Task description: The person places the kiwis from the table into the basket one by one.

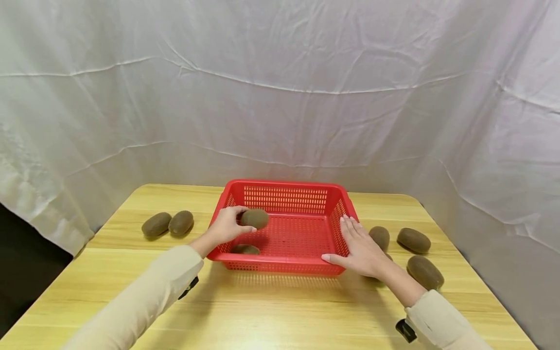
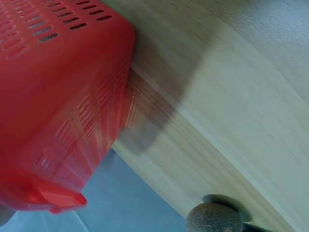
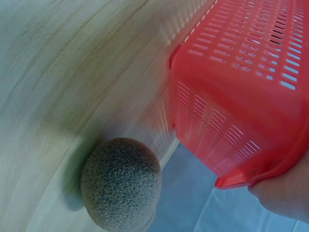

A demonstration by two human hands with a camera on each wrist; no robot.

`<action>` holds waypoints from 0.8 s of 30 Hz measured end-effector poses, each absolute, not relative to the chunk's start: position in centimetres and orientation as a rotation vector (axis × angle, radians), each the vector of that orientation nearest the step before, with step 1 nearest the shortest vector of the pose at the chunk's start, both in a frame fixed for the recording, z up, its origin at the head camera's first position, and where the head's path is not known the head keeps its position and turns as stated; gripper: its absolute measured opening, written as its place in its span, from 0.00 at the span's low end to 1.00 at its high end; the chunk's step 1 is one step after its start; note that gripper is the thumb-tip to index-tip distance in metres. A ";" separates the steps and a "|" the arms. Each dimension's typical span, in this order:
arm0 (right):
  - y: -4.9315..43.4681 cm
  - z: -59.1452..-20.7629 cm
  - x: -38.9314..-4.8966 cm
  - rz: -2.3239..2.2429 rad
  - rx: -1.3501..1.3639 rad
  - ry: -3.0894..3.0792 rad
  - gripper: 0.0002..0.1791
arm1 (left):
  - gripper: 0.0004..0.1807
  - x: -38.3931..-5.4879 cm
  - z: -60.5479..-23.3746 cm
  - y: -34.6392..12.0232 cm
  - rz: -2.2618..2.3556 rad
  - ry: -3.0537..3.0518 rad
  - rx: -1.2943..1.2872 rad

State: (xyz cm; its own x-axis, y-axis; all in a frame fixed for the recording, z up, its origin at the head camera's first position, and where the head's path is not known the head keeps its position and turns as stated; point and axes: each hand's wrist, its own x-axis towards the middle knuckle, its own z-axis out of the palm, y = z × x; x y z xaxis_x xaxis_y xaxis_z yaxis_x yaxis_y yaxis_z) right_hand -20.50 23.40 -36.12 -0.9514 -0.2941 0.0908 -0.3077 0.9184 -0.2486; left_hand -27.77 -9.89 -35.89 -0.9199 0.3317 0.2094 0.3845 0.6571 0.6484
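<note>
A brown fuzzy kiwifruit [image 1: 254, 218] is between the thumb and fingers of my left hand [image 1: 227, 226], which grips it inside the left part of a red plastic basket [image 1: 280, 260]. Below it, a second kiwifruit [image 1: 245, 249] lies on the basket floor near the front left corner, partly hidden by the rim. My right hand [image 1: 360, 248] rests on the basket's right rim with fingers extended, the thumb on the front edge. In the right wrist view, part of that hand [image 3: 285, 193] touches the rim, and a kiwifruit [image 3: 121, 186] lies on the table close by.
Two kiwifruits [image 1: 168, 224] lie on the wooden table [image 1: 245, 311] left of the basket. Several more, including one kiwifruit [image 1: 413, 240] farther out, lie to its right, some partly hidden by my right hand and forearm. A pale curtain [image 1: 280, 121] hangs behind the table.
</note>
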 end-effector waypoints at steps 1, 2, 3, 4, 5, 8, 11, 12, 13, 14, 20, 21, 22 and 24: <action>23.4 -36.1 -20.5 0.404 0.475 -3.026 0.59 | 0.26 -27.8 -35.9 -9.8 -1.116 -2.807 -0.608; 23.4 -36.1 -20.5 0.404 0.475 -3.025 0.59 | 0.26 -27.9 -36.0 -9.6 -1.104 -2.818 -0.614; 23.4 -36.1 -20.5 0.404 0.475 -3.025 0.59 | 0.26 -27.9 -36.1 -9.5 -1.091 -2.827 -0.623; 23.4 -36.1 -20.5 0.401 0.476 -3.024 0.59 | 0.26 -28.0 -36.2 -9.4 -1.085 -2.836 -0.624; 23.4 -36.1 -20.5 0.402 0.478 -3.024 0.58 | 0.26 -28.1 -36.3 -9.3 -1.079 -2.845 -0.627; 23.4 -36.2 -20.5 0.400 0.482 -3.022 0.58 | 0.26 -28.3 -36.5 -9.1 -1.043 -2.866 -0.634; 23.3 -36.1 -20.5 0.400 0.484 -3.019 0.58 | 0.27 -28.5 -36.8 -8.9 -1.029 -2.894 -0.627; 23.3 -36.1 -20.5 0.399 0.484 -3.018 0.58 | 0.27 -28.5 -36.8 -8.8 -1.012 -2.903 -0.627; 23.3 -36.1 -20.5 0.398 0.484 -3.017 0.58 | 0.27 -28.5 -36.9 -8.7 -0.993 -2.913 -0.630; 23.3 -36.1 -20.5 0.400 0.484 -3.016 0.58 | 0.27 -28.6 -37.1 -8.7 -0.977 -2.924 -0.635; 23.3 -36.1 -20.5 0.404 0.484 -3.017 0.58 | 0.24 -28.7 -37.4 -8.5 -0.874 -3.016 -0.664; 23.3 -36.1 -20.5 0.404 0.484 -3.017 0.58 | 0.24 -28.7 -37.4 -8.4 -0.861 -3.034 -0.666; 23.3 -36.1 -20.5 0.404 0.483 -3.017 0.58 | 0.24 -28.8 -37.4 -8.4 -0.838 -3.047 -0.673; 23.3 -36.1 -20.5 0.407 0.481 -3.017 0.58 | 0.24 -28.9 -37.5 -8.3 -0.824 -3.074 -0.674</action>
